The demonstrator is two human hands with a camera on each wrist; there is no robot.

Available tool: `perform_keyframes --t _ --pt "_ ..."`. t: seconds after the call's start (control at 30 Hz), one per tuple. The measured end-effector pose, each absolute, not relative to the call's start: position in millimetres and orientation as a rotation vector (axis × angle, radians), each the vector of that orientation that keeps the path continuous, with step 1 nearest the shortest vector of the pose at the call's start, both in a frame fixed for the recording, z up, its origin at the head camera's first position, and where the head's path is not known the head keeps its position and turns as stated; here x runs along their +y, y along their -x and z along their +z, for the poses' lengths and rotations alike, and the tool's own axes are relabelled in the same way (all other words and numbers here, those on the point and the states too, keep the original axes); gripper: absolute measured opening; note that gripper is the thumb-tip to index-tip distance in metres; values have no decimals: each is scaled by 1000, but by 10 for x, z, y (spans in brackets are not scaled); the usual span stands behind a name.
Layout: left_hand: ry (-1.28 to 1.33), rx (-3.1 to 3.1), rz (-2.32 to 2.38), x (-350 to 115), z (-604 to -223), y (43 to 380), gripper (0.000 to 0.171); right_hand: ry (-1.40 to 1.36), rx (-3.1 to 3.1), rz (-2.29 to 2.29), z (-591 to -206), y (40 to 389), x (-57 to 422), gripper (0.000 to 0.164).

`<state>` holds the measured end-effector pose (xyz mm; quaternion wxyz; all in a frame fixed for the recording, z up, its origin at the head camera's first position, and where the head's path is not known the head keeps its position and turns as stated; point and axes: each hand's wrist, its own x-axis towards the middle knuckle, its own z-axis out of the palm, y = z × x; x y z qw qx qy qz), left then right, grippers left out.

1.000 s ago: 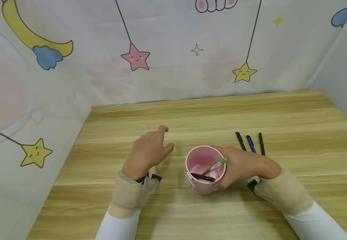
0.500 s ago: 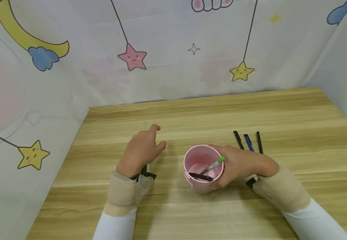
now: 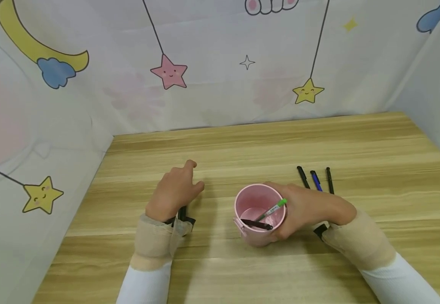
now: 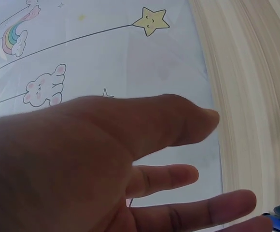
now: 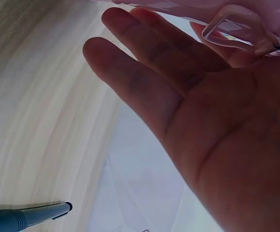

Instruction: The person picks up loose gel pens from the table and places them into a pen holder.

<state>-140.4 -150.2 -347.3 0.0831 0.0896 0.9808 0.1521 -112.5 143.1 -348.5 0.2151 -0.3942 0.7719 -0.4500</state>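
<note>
Right hand (image 3: pixel 303 209) gripping pink cup (image 3: pixel 258 213), far fingers hidden

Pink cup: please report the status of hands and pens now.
Right hand grips pink cup, two pens inside. Left hand open, holds nothing. Three pens on table behind.

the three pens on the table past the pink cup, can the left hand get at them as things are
Probably not easily. The left hand hovers open on the far side of the pink cup, which the right hand grips. Cup and right hand lie between it and the three pens.
</note>
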Motion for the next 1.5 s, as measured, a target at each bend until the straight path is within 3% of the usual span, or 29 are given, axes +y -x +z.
perform_keyframes --t 0.43,0.83,1.17,1.5 --pt "-228 2882 410 -1543 -3485 1425 55 1142 2113 -1265 -3799 1286 1502 87" --pt "-186 2841 390 -1603 -3525 1451 46 1090 2072 -1305 -3507 1161 1436 79" --pt "-127 2824 274 -1623 -3587 1478 5 1095 2065 -1304 -3479 1154 1429 78" --pt "-126 2798 280 -1613 -3636 1492 18 1095 2064 -1299 -3497 1156 1436 78"
